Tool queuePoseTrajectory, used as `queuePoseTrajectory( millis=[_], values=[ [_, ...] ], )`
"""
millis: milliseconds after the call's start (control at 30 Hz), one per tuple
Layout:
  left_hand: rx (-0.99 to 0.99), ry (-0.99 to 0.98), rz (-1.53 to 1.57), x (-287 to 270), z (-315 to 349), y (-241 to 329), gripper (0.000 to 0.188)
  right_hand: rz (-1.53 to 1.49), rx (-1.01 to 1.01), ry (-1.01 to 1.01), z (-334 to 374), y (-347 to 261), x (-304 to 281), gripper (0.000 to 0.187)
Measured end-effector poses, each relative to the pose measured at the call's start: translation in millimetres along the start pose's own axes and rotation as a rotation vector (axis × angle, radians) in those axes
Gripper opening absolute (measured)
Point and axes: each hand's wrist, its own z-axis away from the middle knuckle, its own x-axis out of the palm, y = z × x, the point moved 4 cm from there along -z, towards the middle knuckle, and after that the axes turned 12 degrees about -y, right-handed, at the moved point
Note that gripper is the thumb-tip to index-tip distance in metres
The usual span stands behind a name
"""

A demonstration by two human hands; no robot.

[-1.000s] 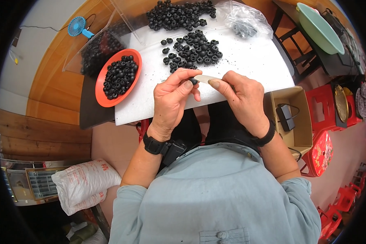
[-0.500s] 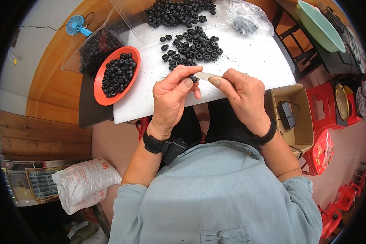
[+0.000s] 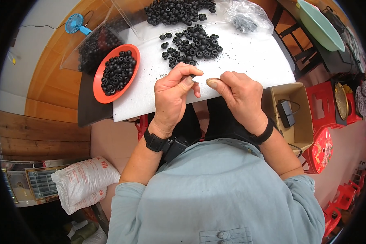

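My left hand [image 3: 173, 91] pinches a small round black piece [image 3: 193, 76] between thumb and fingertips, mostly hidden by them. My right hand [image 3: 244, 97] grips a thin, flat, pale blade [image 3: 201, 82], its tip at the black piece; its handle is hidden in my fingers. Both hands are above the near edge of a white foam sheet [image 3: 260, 63] on the table. Just beyond them lies a loose pile of black knob-like pieces [image 3: 199, 42], with small black crumbs around it. Left of my hands, an orange-red bowl [image 3: 98, 90] contains several smooth black pieces [image 3: 118, 73].
A larger heap of black pieces [image 3: 175, 12] lies at the far edge, beside a clear plastic bag [image 3: 252, 14]. A transparent bin [image 3: 71, 61] and blue fan [image 3: 74, 23] are at left. Right are a cardboard box [image 3: 305, 136], green basin [image 3: 319, 26] and red stool [image 3: 322, 148].
The blade has turned from showing its broad side to looking narrow. My right hand has shifted slightly left, while my left hand keeps its pinch on the black piece.
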Motion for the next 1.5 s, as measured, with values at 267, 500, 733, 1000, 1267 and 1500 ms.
queuePoseTrajectory(
  millis=[267,500,733,1000,1267,1500],
  values=[
    [-0.044,0.021,-0.014,2,0,0,0.029,-0.441,0.224,-0.079,2,15,-7,0.038],
    [-0.047,0.030,-0.059,0,1,0,0.030,-0.210,0.165,-0.061,-2,5,-5,0.041],
    [-0.040,-0.001,-0.084,1,1,-3,0.021,-0.157,0.094,-0.045,1,-4,-7,0.032],
    [0.084,0.266,-0.666,-19,8,71,0.025,-0.793,0.220,-0.155,9,33,-15,0.026],
    [-0.076,0.264,-1.602,-92,1,111,0.036,-0.964,0.249,-0.172,11,36,-13,0.028],
    [-0.239,-0.010,-1.374,-59,-58,43,0.062,-0.996,0.273,-0.145,8,38,-13,0.030]
  ],
)
